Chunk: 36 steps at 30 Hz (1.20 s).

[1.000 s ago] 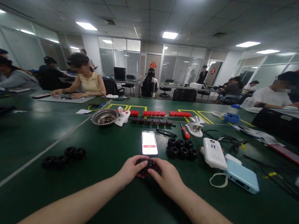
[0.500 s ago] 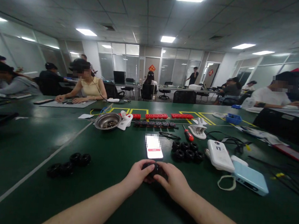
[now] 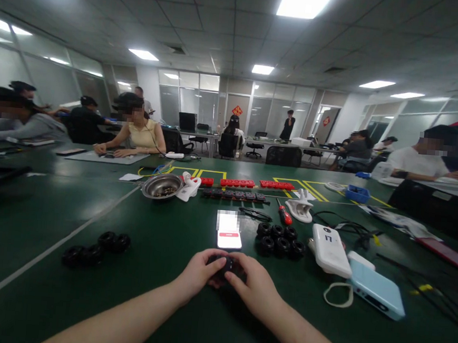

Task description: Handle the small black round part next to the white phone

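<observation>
Head view shows both hands meeting low on the green tabletop (image 3: 50, 221), left hand (image 3: 199, 272) and right hand (image 3: 255, 290) each clamped on one small black wheel (image 3: 226, 265). Just beyond lies a phone (image 3: 229, 230), with more black wheels (image 3: 280, 238) beside it.

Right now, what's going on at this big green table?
A person's left hand and right hand together pinch a small black part over the green table, just this side of a lit phone. A pile of black rubber wheels lies right of the phone, a second wheel pile to the left. Other people sit working at the far side.
</observation>
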Available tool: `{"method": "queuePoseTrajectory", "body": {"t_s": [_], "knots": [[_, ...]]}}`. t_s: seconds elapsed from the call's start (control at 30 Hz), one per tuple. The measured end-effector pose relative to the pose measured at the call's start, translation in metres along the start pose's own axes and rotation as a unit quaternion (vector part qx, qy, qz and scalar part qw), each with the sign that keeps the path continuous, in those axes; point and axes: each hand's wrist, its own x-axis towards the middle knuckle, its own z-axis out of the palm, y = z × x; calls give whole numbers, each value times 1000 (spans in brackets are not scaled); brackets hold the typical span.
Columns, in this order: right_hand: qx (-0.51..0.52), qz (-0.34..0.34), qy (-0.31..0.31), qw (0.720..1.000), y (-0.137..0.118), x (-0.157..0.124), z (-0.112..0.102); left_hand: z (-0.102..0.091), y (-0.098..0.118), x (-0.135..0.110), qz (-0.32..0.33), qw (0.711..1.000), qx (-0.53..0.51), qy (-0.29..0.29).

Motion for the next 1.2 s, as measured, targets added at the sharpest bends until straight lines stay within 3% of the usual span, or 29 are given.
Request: {"method": "queuePoseTrajectory", "body": {"t_s": [0.27, 0.5, 0.67, 0.77, 0.9, 1.07, 1.2], "knots": [[11, 31, -25, 999, 0, 2, 6, -3, -7, 2, 16, 1000, 5, -3], [-6, 23, 40, 999, -2, 0, 10, -5, -6, 0, 19, 1000, -14, -17], [-3, 68, 3, 998, -3, -1, 5, -1, 2, -3, -10, 1000, 3, -7], [-2, 45, -7, 999, -2, 0, 3, -2, 2, -2, -9, 1000, -4, -2], [12, 12, 25, 1000, -3, -3, 4, -4, -3, 1, 10, 999, -31, -9], [-11, 61, -9, 998, -4, -3, 3, -5, -4, 0, 13, 999, -29, 2], [1, 41, -21, 999, -1, 1, 5, -5, -2, -2, 10, 1000, -19, -2]]}}
